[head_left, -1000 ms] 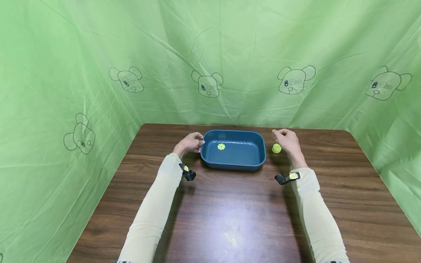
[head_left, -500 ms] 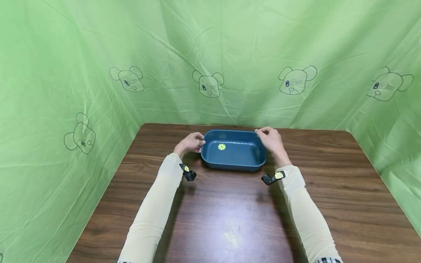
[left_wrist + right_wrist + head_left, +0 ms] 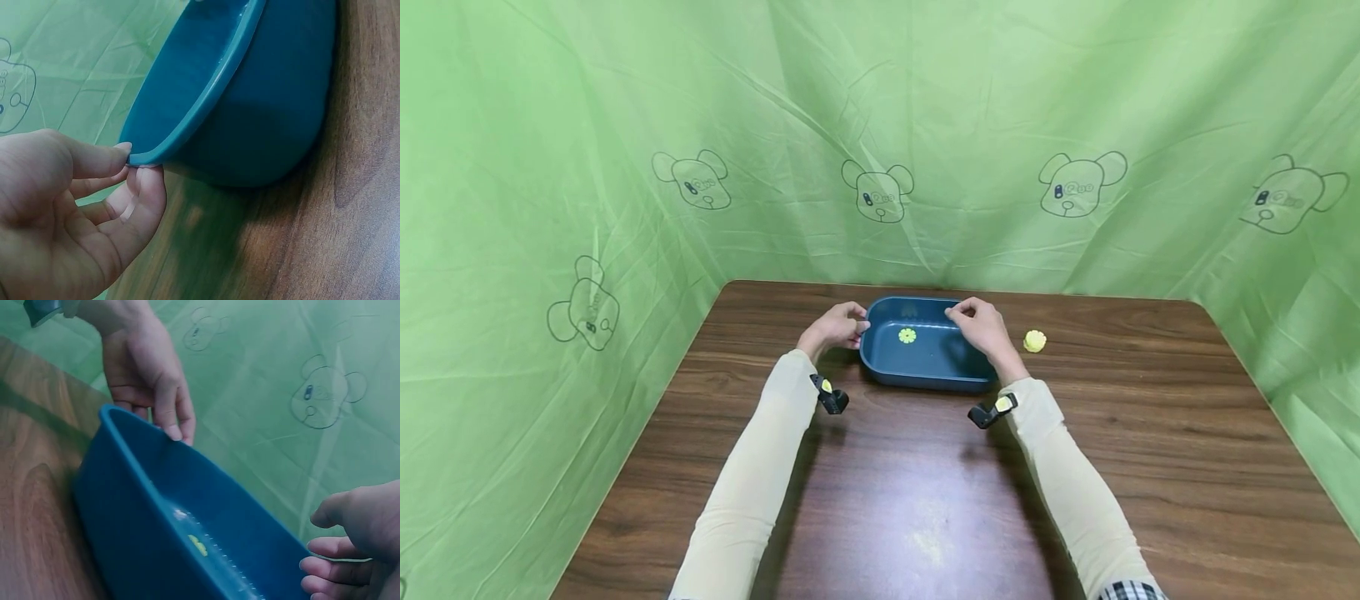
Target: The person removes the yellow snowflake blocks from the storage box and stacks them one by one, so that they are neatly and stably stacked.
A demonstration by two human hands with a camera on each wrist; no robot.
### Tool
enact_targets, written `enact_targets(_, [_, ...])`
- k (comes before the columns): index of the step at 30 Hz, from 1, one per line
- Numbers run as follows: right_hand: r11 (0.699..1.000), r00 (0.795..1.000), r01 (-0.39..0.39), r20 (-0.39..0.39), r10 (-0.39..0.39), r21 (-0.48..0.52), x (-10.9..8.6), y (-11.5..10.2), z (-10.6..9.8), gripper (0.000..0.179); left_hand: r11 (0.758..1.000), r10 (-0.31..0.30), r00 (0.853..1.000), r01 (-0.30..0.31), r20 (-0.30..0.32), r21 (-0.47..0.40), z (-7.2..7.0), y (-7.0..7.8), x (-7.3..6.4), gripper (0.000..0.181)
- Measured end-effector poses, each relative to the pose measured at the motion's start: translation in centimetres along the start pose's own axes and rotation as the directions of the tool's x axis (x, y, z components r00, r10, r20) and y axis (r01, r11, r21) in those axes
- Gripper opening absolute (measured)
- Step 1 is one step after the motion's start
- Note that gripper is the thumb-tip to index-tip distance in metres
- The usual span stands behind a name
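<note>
My left hand (image 3: 837, 326) pinches the left end of a blue plastic basin (image 3: 925, 384), thumb on top of the rim and curled fingers under it, as the left wrist view shows. A small yellow flower-shaped piece (image 3: 907, 335) with a dark centre lies on the basin floor, left of its middle. Over the basin's right side hovers my right hand (image 3: 983, 331). Its thumb and loosely bent fingers (image 3: 337, 570) stand apart in the right wrist view, with nothing between them. A small yellow ruffled object (image 3: 1034, 341) sits on the table, right of the basin.
The brown wood-grain table (image 3: 895, 483) carries the basin near its back edge. A green curtain (image 3: 880, 125) with bear-head outlines hangs behind it and at both sides. Black wrist mounts (image 3: 831, 395) sit on both sleeves.
My right hand has moved left, from beside the yellow ruffled object to over the basin. That object, hidden half a second ago, shows again on the table. The left hand stays on the rim.
</note>
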State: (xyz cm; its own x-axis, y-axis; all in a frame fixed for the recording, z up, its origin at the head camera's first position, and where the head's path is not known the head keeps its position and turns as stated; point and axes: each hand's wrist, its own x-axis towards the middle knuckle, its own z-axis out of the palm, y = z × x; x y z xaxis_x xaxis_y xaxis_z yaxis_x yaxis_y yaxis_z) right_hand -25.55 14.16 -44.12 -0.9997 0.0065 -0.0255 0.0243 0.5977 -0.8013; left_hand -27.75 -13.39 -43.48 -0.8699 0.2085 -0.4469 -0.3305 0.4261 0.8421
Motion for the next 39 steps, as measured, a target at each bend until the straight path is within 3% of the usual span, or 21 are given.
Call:
enact_targets(15, [0.996, 0.991, -0.078, 0.106, 0.082, -0.042, 1.3, 0.4, 3.5, 0.029, 1.0, -0.002, 1.0, 0.002, -0.002, 0.002, 0.0, -0.2, 0.1, 0.035])
enact_targets(28, [0.996, 0.985, -0.051, 0.159, 0.062, -0.073, 2.1, -0.6, 5.2, 0.026, 1.0, -0.003, 1.0, 0.003, -0.011, 0.008, 0.0, 0.1, -0.1, 0.035])
enact_targets(39, [0.986, 0.98, -0.004, 0.197, 0.037, -0.168, 2.7, -1.3, 6.5, 0.029, 1.0, 0.003, 1.0, -0.003, -0.007, 0.012, 0.0, 0.2, -0.2, 0.035])
